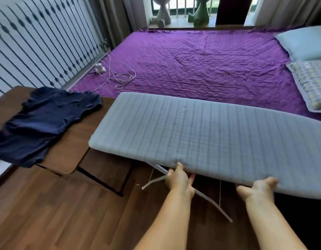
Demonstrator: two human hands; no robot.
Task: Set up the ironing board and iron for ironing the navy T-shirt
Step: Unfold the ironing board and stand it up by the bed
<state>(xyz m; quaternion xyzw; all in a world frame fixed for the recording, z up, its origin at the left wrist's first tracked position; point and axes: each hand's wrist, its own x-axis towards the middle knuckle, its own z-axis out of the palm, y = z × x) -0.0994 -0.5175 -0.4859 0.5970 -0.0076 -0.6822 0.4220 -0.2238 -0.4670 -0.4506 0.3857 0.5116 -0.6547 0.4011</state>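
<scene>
Both hands, left (179, 179) and right (260, 187), gripping near edge of ironing board (201, 130); navy T-shirt (42, 121) on table (66, 156).

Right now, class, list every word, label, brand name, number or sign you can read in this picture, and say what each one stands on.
None: no readable text shows anywhere.
Ironing board: only woven stripes on the cover, no label.
Navy T-shirt: plain, no print or tag visible.
White charger on the purple bedspread: any marking is too small to read.
Patterned pillow: a pattern, not lettering.
</scene>
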